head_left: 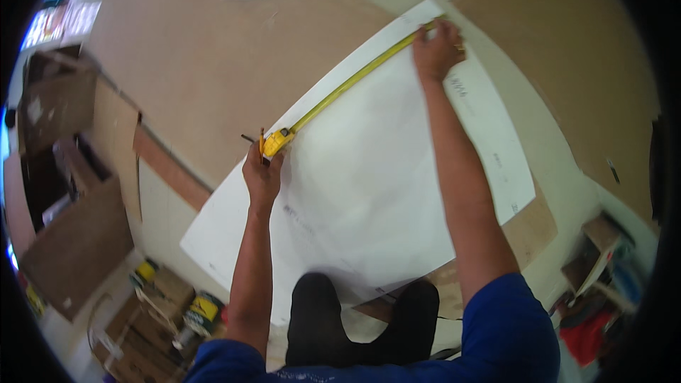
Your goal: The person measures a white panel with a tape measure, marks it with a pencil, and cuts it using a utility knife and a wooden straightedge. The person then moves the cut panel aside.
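Left hand (262, 174) clamps yellow tape measure case (277, 140) plus pencil (261, 143); right hand (436, 50) pins blade (351, 84) flat on white sheet (369, 184); I judge blade springy, slick; sheet thin, floppy; grip case body, press near sheet edge.

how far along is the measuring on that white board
Done: the yellow tape measure is already stretched along the far edge of the white board. In hand: the right hand pins the tape's end near the corner, while the left hand holds the tape case together with a pencil. Left: no fresh pencil mark shows beside the case, and no cut is visible.
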{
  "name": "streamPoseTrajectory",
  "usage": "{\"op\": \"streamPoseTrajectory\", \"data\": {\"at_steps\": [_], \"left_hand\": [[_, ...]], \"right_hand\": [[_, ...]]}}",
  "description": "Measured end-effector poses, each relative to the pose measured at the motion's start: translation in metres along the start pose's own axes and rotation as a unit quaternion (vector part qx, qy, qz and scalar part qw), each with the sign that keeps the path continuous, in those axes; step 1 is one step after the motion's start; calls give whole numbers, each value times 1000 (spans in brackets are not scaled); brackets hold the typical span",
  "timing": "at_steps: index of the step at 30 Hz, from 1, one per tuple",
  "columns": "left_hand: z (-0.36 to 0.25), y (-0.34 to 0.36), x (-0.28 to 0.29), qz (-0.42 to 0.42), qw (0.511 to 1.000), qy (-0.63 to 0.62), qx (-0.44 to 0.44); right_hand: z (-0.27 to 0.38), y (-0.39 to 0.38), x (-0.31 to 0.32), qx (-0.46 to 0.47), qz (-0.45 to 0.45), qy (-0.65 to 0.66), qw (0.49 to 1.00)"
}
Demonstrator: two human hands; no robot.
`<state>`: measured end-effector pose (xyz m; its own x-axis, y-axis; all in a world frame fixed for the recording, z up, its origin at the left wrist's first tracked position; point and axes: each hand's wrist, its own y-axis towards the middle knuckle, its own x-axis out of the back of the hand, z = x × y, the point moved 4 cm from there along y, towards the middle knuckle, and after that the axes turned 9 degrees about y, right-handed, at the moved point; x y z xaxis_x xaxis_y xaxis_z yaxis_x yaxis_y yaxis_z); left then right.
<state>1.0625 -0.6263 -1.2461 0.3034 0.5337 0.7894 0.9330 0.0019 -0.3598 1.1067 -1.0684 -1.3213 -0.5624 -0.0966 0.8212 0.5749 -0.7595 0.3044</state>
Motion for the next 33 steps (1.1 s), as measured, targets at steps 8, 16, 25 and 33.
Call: {"op": "streamPoseTrajectory", "data": {"at_steps": [8, 16, 25, 33], "left_hand": [[61, -21, 30, -53, 997, -37, -30], [59, -15, 34, -42, 995, 56, -71], [78, -18, 43, -13, 997, 62, -43], [57, -21, 44, 3, 996, 90, -24]], "right_hand": [[2, 2, 0, 73, 8, 17, 997], [95, -139, 11, 253, 157, 314, 901], [134, -212, 17, 260, 196, 160, 932], [150, -241, 34, 404, 247, 197, 859]]}}
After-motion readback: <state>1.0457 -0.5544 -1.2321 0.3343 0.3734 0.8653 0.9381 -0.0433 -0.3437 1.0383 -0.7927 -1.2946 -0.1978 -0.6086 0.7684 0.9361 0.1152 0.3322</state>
